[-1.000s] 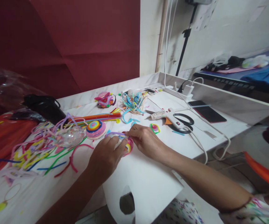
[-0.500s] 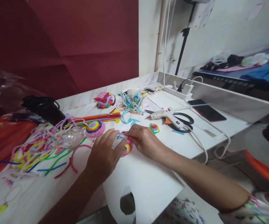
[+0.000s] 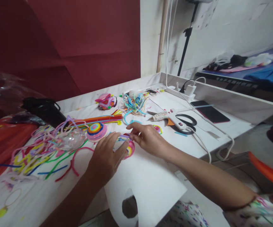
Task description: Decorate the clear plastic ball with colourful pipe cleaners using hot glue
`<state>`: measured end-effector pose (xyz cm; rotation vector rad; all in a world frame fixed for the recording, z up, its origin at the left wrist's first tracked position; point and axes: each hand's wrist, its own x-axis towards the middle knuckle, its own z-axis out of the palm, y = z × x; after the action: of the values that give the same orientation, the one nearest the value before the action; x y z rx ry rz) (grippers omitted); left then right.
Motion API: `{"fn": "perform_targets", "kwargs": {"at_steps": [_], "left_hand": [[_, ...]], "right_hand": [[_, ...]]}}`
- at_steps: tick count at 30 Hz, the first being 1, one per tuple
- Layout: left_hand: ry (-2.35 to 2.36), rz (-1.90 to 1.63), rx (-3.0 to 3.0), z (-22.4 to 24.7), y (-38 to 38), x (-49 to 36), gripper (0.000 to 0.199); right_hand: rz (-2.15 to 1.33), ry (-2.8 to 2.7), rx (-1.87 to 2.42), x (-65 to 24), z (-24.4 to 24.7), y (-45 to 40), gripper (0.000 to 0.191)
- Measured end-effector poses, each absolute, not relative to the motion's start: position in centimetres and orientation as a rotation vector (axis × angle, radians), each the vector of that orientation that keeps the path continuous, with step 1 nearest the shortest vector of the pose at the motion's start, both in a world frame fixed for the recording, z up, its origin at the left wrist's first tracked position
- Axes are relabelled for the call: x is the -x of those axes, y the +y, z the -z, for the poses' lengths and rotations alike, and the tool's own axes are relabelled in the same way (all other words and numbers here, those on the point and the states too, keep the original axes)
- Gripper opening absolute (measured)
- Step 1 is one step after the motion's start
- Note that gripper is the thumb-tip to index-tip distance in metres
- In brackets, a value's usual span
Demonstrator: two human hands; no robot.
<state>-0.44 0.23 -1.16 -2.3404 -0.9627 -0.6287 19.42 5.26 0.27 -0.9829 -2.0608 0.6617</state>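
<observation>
While the left hand (image 3: 107,153) holds the craft piece (image 3: 130,148) from its left side, with the fingers curved over the top and the thumb along the near side, the right hand (image 3: 148,138) is positioned at the far right side of the piece. The right fingers are parted: the index finger is extended above the thumb, with a narrow gap between them. Whether the lower right fingertips touch the piece cannot be determined.

The craft piece, pink-rimmed with a purple strip along its top, is located at the far end of the white paper (image 3: 148,179). The paper extends past the front edge of the desk (image 3: 44,201).

Left of the piece: the striped dome (image 3: 96,131), the clear ball (image 3: 73,138) and loose coloured strips (image 3: 27,157). Beyond the hands: the strip bundle (image 3: 98,119) and the blue tangle (image 3: 134,102). Right of the blue tangle: the glue gun (image 3: 174,119), overlapping the black-handled scissors (image 3: 193,119), and the phone (image 3: 211,113), lying flat.
</observation>
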Motion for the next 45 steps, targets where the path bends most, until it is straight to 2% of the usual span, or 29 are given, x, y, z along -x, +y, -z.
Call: {"fn": "perform_targets", "kwargs": {"at_steps": [5, 10, 21, 29, 38, 45], "left_hand": [[-0.923, 0.626, 2.351, 0.9, 0.2, 0.5, 0.026], [-0.919, 0.613, 2.366, 0.6, 0.1, 0.5, 0.026], [-0.953, 0.631, 2.387, 0.6, 0.0, 0.7, 0.027], [-0.990, 0.673, 2.433, 0.2, -0.2, 0.9, 0.025], [-1.180, 0.919, 2.366, 0.2, 0.5, 2.2, 0.030], [-1.601, 1.153, 2.428, -0.4, 1.6, 3.2, 0.026]], "right_hand": [[-0.871, -2.033, 0.969, -19.3, -0.6, 7.0, 0.018], [-1.335, -1.939, 0.877, -19.0, -0.6, 8.7, 0.005], [-1.921, -1.719, 0.814, -18.9, 0.0, 10.1, 0.018], [-2.031, -1.638, 0.750, -18.5, 1.1, 10.5, 0.035], [-1.998, -1.677, 0.672, -18.0, 1.8, 10.5, 0.043], [-1.979, -1.697, 0.640, -17.6, 2.1, 10.6, 0.047]]}}
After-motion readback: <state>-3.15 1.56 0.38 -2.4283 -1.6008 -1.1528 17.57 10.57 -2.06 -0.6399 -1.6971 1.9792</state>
